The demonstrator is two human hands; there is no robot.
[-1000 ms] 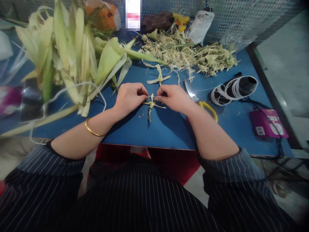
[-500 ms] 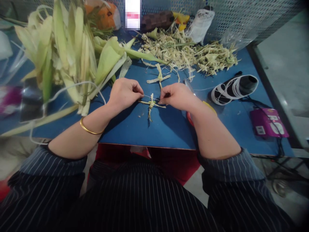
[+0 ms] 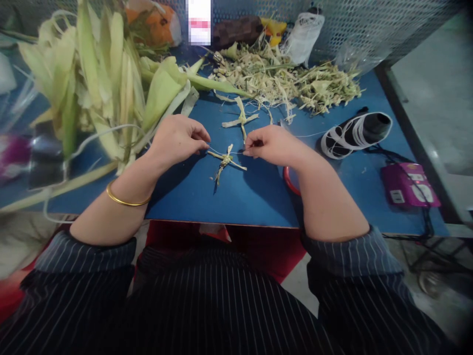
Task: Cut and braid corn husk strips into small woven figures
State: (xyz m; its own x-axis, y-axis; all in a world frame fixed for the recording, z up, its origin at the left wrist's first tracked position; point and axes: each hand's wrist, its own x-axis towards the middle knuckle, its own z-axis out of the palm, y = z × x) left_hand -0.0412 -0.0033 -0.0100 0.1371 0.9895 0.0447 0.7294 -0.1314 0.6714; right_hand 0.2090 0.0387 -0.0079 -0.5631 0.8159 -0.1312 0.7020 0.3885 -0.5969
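A thin white thread point(image 3: 236, 153) runs between my two hands. My left hand point(image 3: 181, 138) pinches one part of it and my right hand point(image 3: 268, 144) pinches another. Just below the thread lies a small cross-shaped knot of corn husk strips point(image 3: 226, 160) on the blue table. A second husk cross point(image 3: 242, 119) lies farther back, close to my right fingers. From beyond my right hand, thread leads to a black cone wound with white thread point(image 3: 356, 135). Under my right wrist a red scissor handle point(image 3: 291, 181) shows in part.
A bundle of corn husks point(image 3: 107, 88) covers the left side. Piles of husk scraps point(image 3: 254, 74) lie at the back, before a wrapped white thread spool point(image 3: 305, 37). On the right sits a purple box point(image 3: 410, 185) with black cables. A white cord point(image 3: 111, 129) crosses the left.
My left hand has moved left, away from my right hand, lengthening the thread between them. The near husk cross has turned and shifted slightly left. My right hand has barely moved.
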